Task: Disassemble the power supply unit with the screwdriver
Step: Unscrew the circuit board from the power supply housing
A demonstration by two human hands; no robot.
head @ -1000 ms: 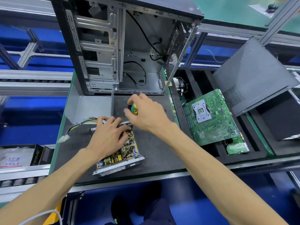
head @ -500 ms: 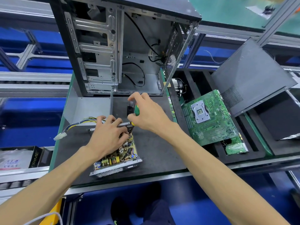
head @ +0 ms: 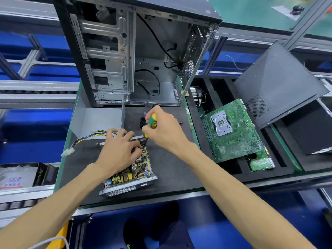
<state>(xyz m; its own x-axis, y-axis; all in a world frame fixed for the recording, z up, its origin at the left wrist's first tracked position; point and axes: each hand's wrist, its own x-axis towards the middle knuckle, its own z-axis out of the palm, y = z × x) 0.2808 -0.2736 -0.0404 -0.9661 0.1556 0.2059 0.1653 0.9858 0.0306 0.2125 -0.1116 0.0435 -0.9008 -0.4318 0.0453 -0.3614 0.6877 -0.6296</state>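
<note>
The left hand is pressing down on the open power supply unit, whose long axis is running away from the person. The right hand is gripping the screwdriver just beyond the left fingertips, its tip angling down at the unit's far right corner.

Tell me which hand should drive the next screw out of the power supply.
Right. The right hand already grips the screwdriver, tip down at the power supply; the left hand rests on it, probably steadying.
</note>
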